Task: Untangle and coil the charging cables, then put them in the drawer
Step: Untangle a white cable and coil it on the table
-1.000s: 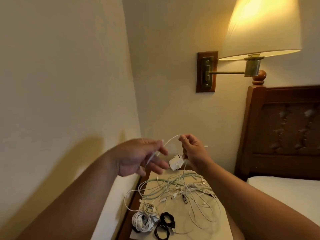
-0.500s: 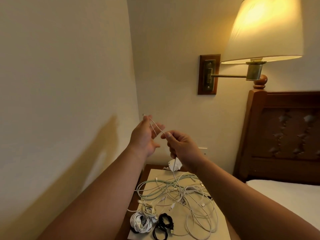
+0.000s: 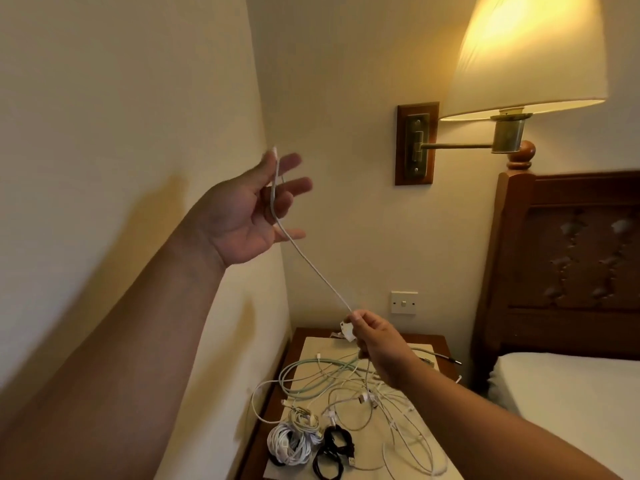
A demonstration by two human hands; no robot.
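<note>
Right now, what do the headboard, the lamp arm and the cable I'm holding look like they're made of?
Headboard: dark reddish wood with a glossy varnish, going by the carved panel and turned knob. Lamp arm: metal, brass-coloured, with a dull sheen. Cable: white and bends freely, so likely a plastic or rubber sheath; too thin to tell if it is braided.

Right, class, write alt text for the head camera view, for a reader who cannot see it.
A white cable stretches between a person's raised left hand and lower right hand, above tangled cables on a nightstand beside a bed.
</note>
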